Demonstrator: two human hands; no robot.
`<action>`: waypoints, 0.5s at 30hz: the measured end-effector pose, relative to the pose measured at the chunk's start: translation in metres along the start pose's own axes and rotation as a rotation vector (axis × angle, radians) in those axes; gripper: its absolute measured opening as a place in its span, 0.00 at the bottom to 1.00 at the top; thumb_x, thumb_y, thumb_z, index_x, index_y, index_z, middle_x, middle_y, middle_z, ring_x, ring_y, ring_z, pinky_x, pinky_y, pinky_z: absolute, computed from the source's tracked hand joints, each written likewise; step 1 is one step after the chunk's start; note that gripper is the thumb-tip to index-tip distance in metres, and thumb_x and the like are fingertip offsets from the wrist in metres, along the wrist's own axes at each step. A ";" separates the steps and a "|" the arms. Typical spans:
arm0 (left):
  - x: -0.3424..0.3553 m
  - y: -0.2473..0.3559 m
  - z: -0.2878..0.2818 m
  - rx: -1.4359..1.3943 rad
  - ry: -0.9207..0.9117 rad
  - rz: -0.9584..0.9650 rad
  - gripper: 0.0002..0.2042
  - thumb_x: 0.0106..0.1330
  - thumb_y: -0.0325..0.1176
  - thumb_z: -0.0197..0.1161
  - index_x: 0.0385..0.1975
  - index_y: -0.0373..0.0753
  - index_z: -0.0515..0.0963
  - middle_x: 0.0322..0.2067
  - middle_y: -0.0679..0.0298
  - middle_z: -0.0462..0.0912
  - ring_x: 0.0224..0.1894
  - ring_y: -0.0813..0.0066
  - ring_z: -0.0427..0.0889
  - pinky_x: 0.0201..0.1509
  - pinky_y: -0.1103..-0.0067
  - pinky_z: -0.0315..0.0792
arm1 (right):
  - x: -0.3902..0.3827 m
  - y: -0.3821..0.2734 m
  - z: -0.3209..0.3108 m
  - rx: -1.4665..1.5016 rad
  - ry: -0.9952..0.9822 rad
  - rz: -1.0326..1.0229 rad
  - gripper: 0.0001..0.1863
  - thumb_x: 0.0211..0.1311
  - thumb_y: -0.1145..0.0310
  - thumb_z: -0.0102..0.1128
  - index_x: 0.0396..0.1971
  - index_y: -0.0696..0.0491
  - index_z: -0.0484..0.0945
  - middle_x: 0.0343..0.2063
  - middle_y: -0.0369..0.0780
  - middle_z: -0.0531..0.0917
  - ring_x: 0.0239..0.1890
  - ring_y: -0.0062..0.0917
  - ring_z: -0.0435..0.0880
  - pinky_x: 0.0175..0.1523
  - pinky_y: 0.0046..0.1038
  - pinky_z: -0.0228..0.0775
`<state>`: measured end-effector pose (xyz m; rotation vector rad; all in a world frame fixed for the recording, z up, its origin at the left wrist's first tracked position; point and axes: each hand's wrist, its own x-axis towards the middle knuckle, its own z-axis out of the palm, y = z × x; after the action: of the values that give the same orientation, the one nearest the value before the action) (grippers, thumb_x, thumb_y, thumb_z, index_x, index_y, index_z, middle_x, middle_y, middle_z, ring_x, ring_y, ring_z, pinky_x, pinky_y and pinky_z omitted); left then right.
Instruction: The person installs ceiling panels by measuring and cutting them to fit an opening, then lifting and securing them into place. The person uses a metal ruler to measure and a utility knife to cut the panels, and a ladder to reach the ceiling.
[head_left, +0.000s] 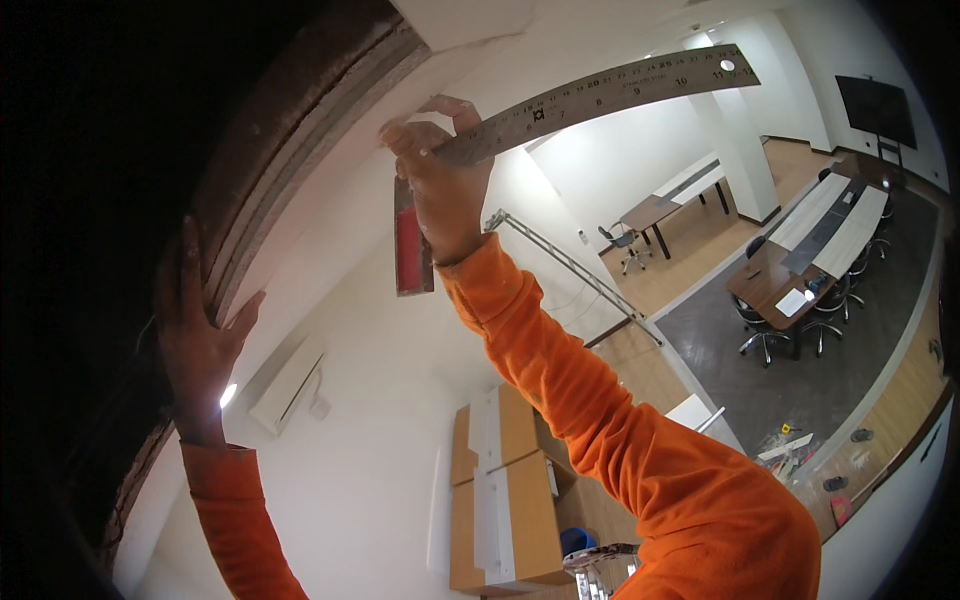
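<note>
My left hand [200,320], fingers stretched out, rests against the dark, rough edge [255,120] of an opening high on the white ceiling at the left. My right hand [440,195] grips a steel try square [625,88] at its corner, near the top centre. The square's long ruled blade reaches right and up, and its short handle with a red panel [407,250] hangs down beside my wrist. The inside of the opening is too dark to make out. Both my forearms are in orange sleeves.
Below at the right are a long conference table [820,225] with chairs, a second table [670,200] and a screen [870,110]. Lower centre shows wooden cabinets [515,500], the top of a metal ladder [595,565] and a blue bin [575,540]. Tools [785,450] lie on the floor.
</note>
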<state>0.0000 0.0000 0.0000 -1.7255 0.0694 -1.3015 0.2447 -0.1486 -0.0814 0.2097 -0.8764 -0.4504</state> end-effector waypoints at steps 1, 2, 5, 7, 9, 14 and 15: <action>0.000 0.001 0.001 -0.002 0.002 -0.009 0.50 0.59 0.51 0.75 0.78 0.60 0.50 0.73 0.51 0.60 0.71 0.41 0.66 0.64 0.47 0.76 | 0.001 -0.001 -0.001 -0.007 0.000 0.017 0.21 0.58 0.79 0.74 0.45 0.56 0.69 0.27 0.40 0.87 0.26 0.12 0.77 0.31 0.15 0.64; -0.002 0.001 0.001 -0.006 0.003 -0.020 0.50 0.58 0.51 0.76 0.78 0.59 0.50 0.73 0.51 0.60 0.70 0.41 0.67 0.64 0.47 0.76 | 0.001 -0.002 -0.002 -0.017 0.000 0.037 0.21 0.58 0.79 0.73 0.44 0.56 0.69 0.25 0.38 0.86 0.25 0.12 0.76 0.31 0.15 0.64; -0.001 -0.001 0.002 0.043 0.021 0.022 0.50 0.58 0.50 0.76 0.78 0.59 0.50 0.72 0.50 0.60 0.70 0.41 0.67 0.64 0.48 0.76 | 0.004 -0.002 -0.003 -0.014 -0.028 0.021 0.21 0.58 0.80 0.73 0.45 0.57 0.68 0.26 0.39 0.87 0.25 0.11 0.76 0.31 0.15 0.64; 0.000 0.000 -0.002 0.038 0.011 0.010 0.50 0.58 0.50 0.76 0.78 0.59 0.50 0.73 0.49 0.60 0.71 0.41 0.66 0.65 0.49 0.76 | 0.005 -0.005 -0.003 0.011 -0.052 0.013 0.21 0.59 0.80 0.72 0.45 0.57 0.67 0.27 0.40 0.88 0.26 0.12 0.79 0.32 0.15 0.65; 0.001 0.000 -0.003 0.010 0.001 0.012 0.50 0.58 0.49 0.76 0.78 0.60 0.50 0.73 0.49 0.59 0.71 0.41 0.66 0.65 0.49 0.75 | 0.006 -0.006 -0.005 0.001 -0.081 0.006 0.21 0.59 0.81 0.72 0.45 0.57 0.67 0.29 0.42 0.88 0.28 0.15 0.82 0.34 0.17 0.68; 0.002 0.007 -0.002 -0.099 0.004 -0.004 0.49 0.59 0.45 0.76 0.78 0.60 0.50 0.73 0.49 0.58 0.71 0.41 0.65 0.67 0.48 0.73 | 0.014 -0.004 -0.010 -0.028 -0.178 -0.021 0.24 0.62 0.74 0.73 0.48 0.55 0.64 0.27 0.37 0.85 0.22 0.15 0.74 0.30 0.19 0.68; 0.000 0.008 -0.003 -0.078 0.006 -0.012 0.50 0.58 0.44 0.76 0.78 0.60 0.50 0.73 0.49 0.58 0.71 0.41 0.66 0.67 0.48 0.73 | 0.013 -0.002 -0.010 -0.049 -0.173 -0.006 0.23 0.62 0.74 0.72 0.47 0.56 0.64 0.27 0.37 0.85 0.22 0.15 0.73 0.29 0.19 0.68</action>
<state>0.0011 -0.0060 -0.0053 -1.7899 0.1144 -1.3289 0.2590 -0.1570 -0.0789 0.1294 -1.0326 -0.5005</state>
